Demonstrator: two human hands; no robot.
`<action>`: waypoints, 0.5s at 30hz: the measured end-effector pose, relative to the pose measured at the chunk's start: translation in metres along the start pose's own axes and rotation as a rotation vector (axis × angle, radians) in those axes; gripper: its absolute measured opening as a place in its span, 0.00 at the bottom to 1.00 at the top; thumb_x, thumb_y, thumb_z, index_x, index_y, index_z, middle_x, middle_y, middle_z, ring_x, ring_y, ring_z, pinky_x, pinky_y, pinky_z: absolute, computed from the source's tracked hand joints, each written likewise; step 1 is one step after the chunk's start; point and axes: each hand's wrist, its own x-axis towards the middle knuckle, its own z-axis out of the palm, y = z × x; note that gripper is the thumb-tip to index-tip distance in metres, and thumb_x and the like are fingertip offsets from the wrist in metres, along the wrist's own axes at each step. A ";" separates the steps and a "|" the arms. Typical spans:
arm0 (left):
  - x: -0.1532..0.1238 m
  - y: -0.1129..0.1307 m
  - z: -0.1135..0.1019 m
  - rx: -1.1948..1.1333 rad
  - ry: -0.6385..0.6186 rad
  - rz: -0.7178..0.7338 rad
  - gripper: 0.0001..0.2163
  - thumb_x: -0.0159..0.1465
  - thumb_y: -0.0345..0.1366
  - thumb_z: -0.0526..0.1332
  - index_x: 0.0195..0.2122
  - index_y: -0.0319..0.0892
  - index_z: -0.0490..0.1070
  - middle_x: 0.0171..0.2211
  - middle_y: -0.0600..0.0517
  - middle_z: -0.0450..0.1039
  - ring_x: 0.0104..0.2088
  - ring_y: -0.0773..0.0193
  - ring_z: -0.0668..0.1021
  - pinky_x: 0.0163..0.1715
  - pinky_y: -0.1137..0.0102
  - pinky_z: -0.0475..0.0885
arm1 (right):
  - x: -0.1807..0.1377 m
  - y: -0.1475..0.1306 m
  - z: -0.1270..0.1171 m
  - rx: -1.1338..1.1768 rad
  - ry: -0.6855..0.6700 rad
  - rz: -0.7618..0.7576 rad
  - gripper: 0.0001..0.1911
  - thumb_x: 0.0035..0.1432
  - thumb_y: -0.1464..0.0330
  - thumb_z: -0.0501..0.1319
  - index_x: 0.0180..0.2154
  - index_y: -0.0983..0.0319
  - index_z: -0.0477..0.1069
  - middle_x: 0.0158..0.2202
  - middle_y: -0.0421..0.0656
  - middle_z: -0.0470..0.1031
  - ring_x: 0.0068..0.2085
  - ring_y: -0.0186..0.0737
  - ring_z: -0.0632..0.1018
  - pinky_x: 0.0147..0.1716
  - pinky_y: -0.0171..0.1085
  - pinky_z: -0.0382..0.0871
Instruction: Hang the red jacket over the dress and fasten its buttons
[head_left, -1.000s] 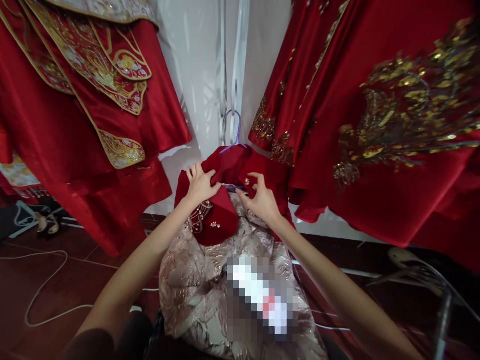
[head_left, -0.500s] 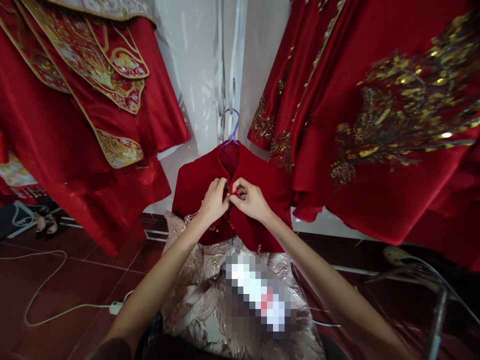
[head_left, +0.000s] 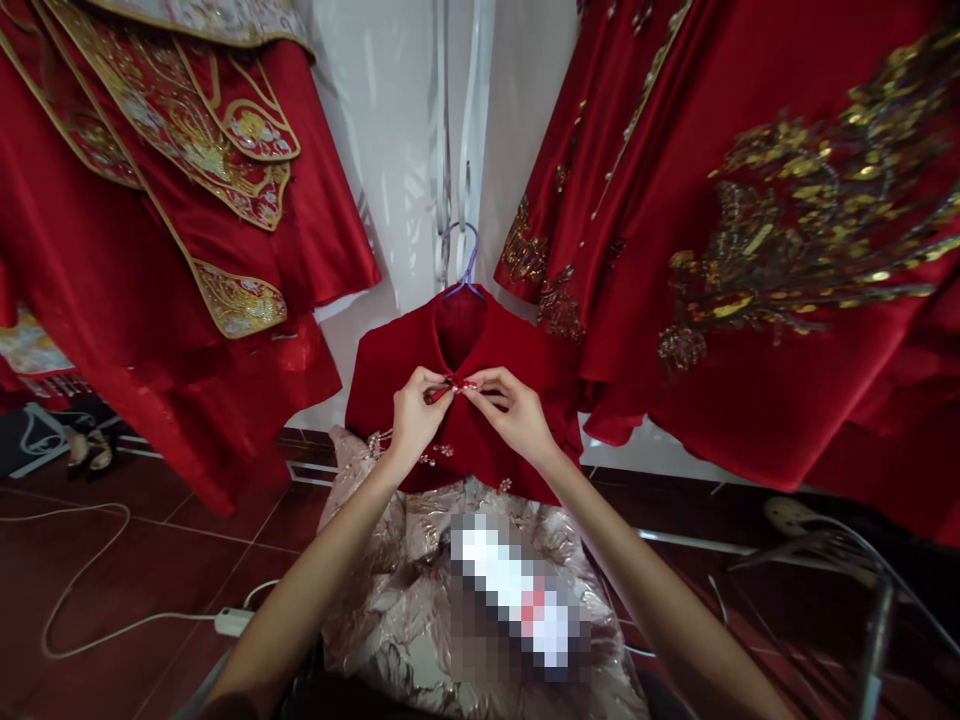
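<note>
A small red velvet jacket [head_left: 382,375] hangs on a purple hanger [head_left: 461,262] straight ahead of me, its collar upright. My left hand [head_left: 414,415] pinches the left front edge just below the collar. My right hand [head_left: 508,410] pinches the right edge, and the two meet at a small pearl-like fastening [head_left: 459,386]. Both hands are closed on the jacket's front. Below the jacket spreads a pale pink and gold brocade garment [head_left: 390,590], partly covered by a blurred patch.
Red embroidered gowns hang at the left [head_left: 150,230] and at the right [head_left: 750,250], with a white wall [head_left: 405,150] between them. A white cable [head_left: 112,625] and a plug lie on the dark red floor. Shoes [head_left: 86,445] sit at the far left. A metal frame [head_left: 870,600] stands lower right.
A second ago the jacket's front lay folded open under my hands. Both hands have since drawn the two front edges together and risen a little toward the collar.
</note>
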 end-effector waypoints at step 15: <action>0.009 0.028 -0.020 0.550 -0.298 0.279 0.04 0.59 0.32 0.55 0.33 0.44 0.68 0.29 0.53 0.74 0.28 0.65 0.75 0.30 0.72 0.66 | 0.004 0.000 0.002 -0.058 0.066 -0.037 0.10 0.55 0.62 0.59 0.38 0.58 0.72 0.39 0.42 0.75 0.40 0.37 0.77 0.41 0.40 0.74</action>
